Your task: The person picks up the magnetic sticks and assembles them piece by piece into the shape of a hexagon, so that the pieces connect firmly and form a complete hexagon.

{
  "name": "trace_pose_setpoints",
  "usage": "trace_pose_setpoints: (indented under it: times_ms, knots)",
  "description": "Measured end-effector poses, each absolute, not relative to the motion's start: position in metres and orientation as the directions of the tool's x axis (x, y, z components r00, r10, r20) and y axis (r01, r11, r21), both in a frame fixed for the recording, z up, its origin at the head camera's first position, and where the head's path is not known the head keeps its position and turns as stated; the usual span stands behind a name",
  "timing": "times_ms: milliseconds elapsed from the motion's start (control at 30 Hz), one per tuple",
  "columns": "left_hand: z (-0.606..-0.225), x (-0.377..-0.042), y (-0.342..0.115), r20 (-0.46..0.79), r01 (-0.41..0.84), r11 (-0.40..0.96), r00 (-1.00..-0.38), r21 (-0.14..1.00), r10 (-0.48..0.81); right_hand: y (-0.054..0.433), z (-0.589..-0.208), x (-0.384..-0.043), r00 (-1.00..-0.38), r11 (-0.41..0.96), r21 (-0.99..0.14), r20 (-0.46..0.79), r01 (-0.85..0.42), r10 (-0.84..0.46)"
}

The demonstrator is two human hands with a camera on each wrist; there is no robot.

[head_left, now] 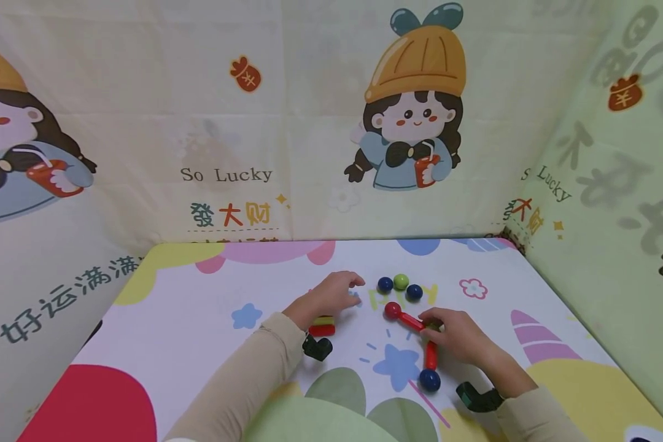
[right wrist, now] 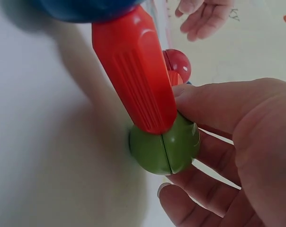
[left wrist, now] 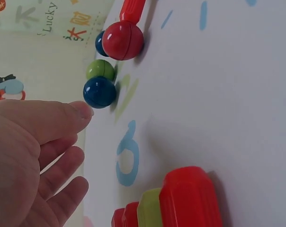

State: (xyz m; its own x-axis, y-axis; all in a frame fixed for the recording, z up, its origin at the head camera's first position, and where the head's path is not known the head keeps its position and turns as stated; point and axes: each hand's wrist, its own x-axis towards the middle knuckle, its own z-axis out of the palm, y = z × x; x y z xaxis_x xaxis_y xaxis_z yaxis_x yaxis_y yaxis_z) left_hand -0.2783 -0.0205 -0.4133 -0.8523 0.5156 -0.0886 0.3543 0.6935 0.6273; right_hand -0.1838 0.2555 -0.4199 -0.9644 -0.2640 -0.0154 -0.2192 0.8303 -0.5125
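My right hand [head_left: 458,334] grips a green ball [right wrist: 164,146] between thumb and fingers. Two red rods meet at that ball: one red rod [head_left: 411,321] runs to a red ball [head_left: 392,310], the other red rod [right wrist: 136,71] to a dark blue ball [head_left: 430,380]. Together they form a bent chain lying on the table. Holding nothing, my left hand [head_left: 334,293] hovers with loosely bent fingers, its thumb pointing toward the loose balls in the left wrist view. Below its palm side lie several rods, among them a red rod [left wrist: 190,198] and a yellow-green rod [left wrist: 150,208].
Beyond the chain, a blue ball [head_left: 385,284], a light green ball [head_left: 401,282] and another blue ball [head_left: 414,293] sit close together. The patterned tabletop [head_left: 199,368] ends at a printed cloth wall [head_left: 320,123] behind and at another cloth on the right.
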Motion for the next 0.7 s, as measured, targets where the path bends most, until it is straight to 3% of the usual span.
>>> trace_pose_setpoints:
  times_ms: [700]
  knots:
    - [-0.421,-0.282,-0.094,-0.159,0.248,0.763,-0.896,0.596,0.415,0.258,-0.422,-0.178,-0.97,0.825,-0.525,0.0,-0.208,-0.244]
